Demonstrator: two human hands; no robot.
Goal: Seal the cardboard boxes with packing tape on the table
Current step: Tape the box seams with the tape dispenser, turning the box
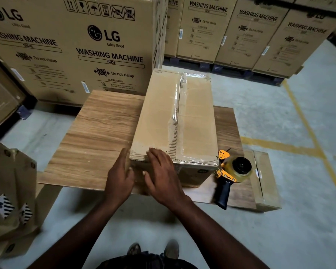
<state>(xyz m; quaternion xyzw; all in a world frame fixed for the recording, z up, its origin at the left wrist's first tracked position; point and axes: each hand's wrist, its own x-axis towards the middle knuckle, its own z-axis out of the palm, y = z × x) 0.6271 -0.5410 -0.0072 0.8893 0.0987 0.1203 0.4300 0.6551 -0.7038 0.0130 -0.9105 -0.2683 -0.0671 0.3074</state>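
Box [175, 121] on table [89, 136], top seam taped. Left hand [120, 177] and right hand [163, 171] press its near end, fingers straight, gripping nothing. Risk: a sideways shove knocks the tape gun [231, 175] beside the box off.

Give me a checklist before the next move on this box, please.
1. The tape strip covers the box top seam end to end: ok.
2. Strip smooth: not ok, wrinkled near the middle.
3. Strip end stuck on the near face: cannot tell, hands hide it.
4. The left hand and right hand free: ok, both open on the near end.
5. The tape dispenser on the table, right of the box: ok.
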